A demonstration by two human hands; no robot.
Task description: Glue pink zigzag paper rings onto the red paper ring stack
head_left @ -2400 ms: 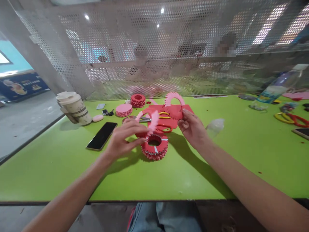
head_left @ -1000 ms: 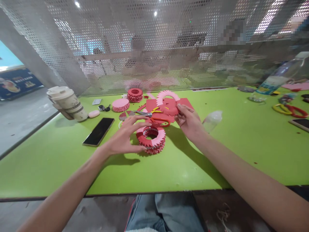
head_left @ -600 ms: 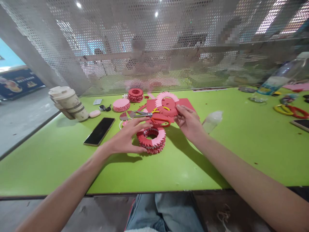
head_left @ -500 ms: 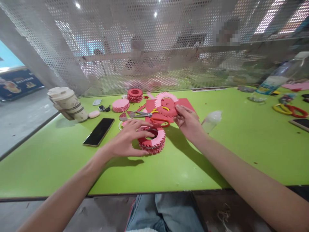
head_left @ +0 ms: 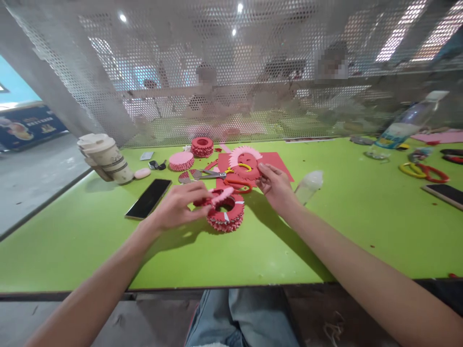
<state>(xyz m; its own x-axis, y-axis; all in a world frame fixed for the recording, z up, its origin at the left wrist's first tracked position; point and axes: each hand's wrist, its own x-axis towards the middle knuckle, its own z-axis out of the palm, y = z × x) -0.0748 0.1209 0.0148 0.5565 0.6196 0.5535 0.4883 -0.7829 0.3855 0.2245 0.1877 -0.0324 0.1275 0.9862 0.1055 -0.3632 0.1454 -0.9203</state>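
My left hand (head_left: 179,205) pinches a thin jagged-edged pink and red ring (head_left: 223,195), tilted over a stack of red jagged rings (head_left: 227,224). That stack lies on the green table and has small white strips on its top face. My right hand (head_left: 278,189) grips the edge of another jagged ring (head_left: 245,152), pink on its upper left and red elsewhere. Behind the hands, scissors with yellow and orange handles (head_left: 237,184) lie partly on a red sheet (head_left: 277,164); the right-hand ring overlaps the sheet in view.
Farther back are a pink-topped stack (head_left: 181,160) and a red ring stack (head_left: 202,146). To the left stand a phone (head_left: 149,198) and a lidded cup (head_left: 106,159). A clear plastic bag (head_left: 309,185), a bottle (head_left: 394,132) and more scissors (head_left: 436,174) are rightward. A perforated screen (head_left: 253,111) borders the back.
The pink and red ring that lay on the front stack is now lifted and tilted in my left hand, uncovering white strips. My right hand still holds its ring in nearly the same place.
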